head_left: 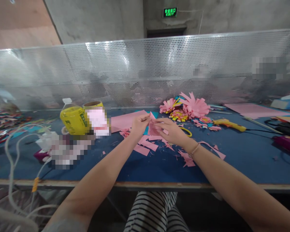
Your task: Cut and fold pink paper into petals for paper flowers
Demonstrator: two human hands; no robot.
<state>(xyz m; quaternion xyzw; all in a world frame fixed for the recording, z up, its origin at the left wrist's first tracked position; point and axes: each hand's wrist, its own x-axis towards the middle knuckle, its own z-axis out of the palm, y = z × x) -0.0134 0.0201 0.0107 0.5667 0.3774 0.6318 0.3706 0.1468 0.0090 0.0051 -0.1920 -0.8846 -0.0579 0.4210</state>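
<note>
Between my two hands is a folded piece of pink paper [153, 128], raised a little above the blue tabletop. My left hand [140, 124] pinches its upper left edge between thumb and fingers. From the right, my right hand [170, 129] grips the same paper, fingers bent around its side. Pink paper strips [145, 146] and small scraps lie on the table below the hands. Behind my left hand rests a larger pink sheet [125, 120]. Pink paper flowers [194, 104] with yellow and blue parts are piled beyond my right hand.
A yellow-labelled bottle [73, 120] stands at left, near a white cable [8, 161]. To the right lies a yellow-handled tool [229, 124] with a black cord. A perforated metal screen [135, 74] runs along the back. More pink sheets [253, 110] lie far right.
</note>
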